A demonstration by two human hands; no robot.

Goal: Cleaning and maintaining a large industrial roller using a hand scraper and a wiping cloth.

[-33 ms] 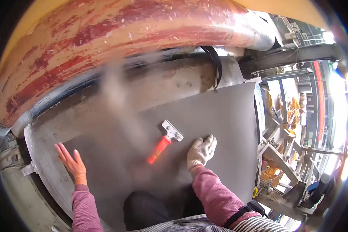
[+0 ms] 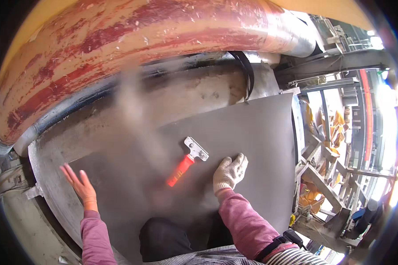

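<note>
A dark grey sheet point(image 2: 261, 128) lies over a metal table point(image 2: 53, 152). My bare left hand point(image 2: 82, 185) is at the sheet's left edge, fingers stretched out and holding nothing; whether it touches the surface I cannot tell. My right hand point(image 2: 231, 171), in a pale knitted work glove, rests on the sheet with its fingers extended and nothing in them. Between the hands, closer to the right one, lies a scraper point(image 2: 180, 170) with a red handle and a metal head. Its head points away from me and to the right.
A large roller point(image 2: 163, 33) with worn red and tan patches spans the far side. A black strap point(image 2: 248, 77) hangs down beside it. At the right stand metal frames point(image 2: 320, 185) with yellowish scraps among them. Part of the view is blurred by a hazy smear.
My left hand has shifted very slightly to the left. The right hand, the scraper and the sheet look the same.
</note>
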